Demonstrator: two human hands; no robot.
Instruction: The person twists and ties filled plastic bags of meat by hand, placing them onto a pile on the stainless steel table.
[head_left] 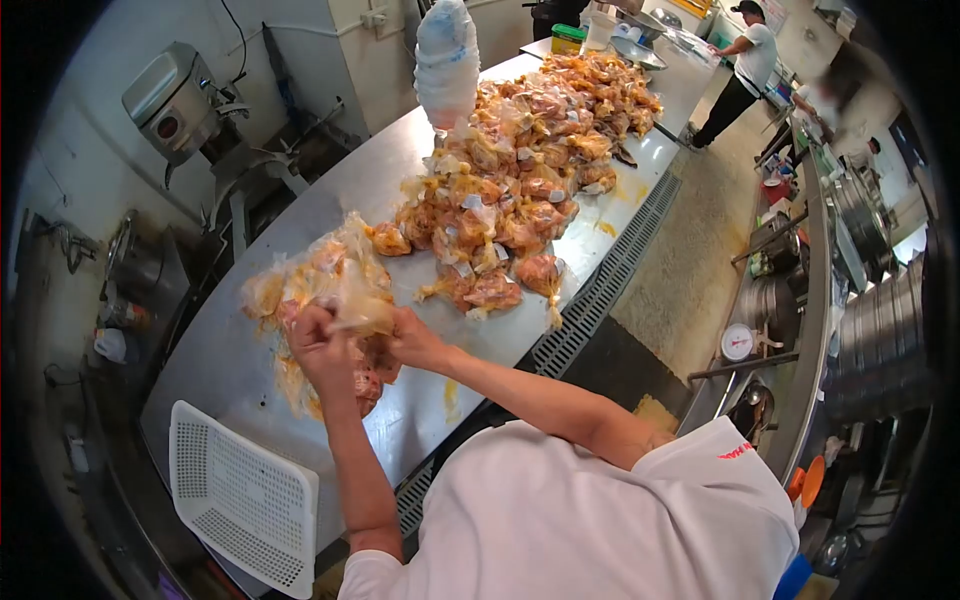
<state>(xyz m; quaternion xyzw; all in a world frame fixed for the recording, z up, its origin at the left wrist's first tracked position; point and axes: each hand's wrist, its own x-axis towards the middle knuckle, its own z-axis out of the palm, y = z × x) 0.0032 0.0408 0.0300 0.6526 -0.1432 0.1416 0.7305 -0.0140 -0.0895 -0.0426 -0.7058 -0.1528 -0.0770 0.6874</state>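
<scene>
Both my hands meet at the top of a clear plastic bag (362,312) above the near part of the steel table (240,345). My left hand (322,345) has its fingers closed on the bag's plastic. My right hand (412,338) pinches the other side of it. Below and beside my hands lie more bags with orange-pink contents (368,388). Farther up the table spreads a large heap of similar filled, knotted bags (510,215). What is inside the held bag is partly hidden by my hands.
A white perforated basket (243,500) sits at the table's near left corner. A tall stack of whitish plastic (446,65) stands beside the heap. A steel mixer (175,105) is at the left. Several people, one in a white shirt (757,60), are farther back. Shelves line the right.
</scene>
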